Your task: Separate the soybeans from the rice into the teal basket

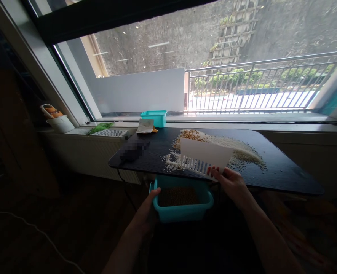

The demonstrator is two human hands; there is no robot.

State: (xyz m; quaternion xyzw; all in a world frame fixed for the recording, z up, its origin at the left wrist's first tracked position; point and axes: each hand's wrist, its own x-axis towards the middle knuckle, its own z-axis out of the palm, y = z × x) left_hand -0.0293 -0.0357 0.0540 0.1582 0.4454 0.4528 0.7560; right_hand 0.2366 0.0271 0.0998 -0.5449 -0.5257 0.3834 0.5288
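Head camera: your left hand point(153, 198) is closed on the left side of a turquoise rectangular plastic tub point(182, 216), thumb over the rim; you cannot tell from here how its other fingers sit. The tub is below the near edge of a black wood-grain table point(282, 165) and holds a layer of small brown granules point(179, 196). Your right hand point(231, 182) pinches the lower right corner of a thin white flat sheet with a row of slots point(204, 150) between thumb and fingers. The sheet is tilted above the tabletop, slotted edge toward you, in front of a spread of pale and tan loose grains point(244, 150); whether it touches them is unclear.

Your corner grip leaves the sheet's far left end unsupported, so pressing hard could twist it or let it swing out of your fingers. The slots look wide enough to let small grains slip through. A pull too quick, or a tub set off from the table edge, could scatter grains onto the floor. With one hand visible on the tub, added weight could tip it and spill the brown granules. A wide stroke leftward might also strike the blurred dark object point(132, 151) on the tabletop.
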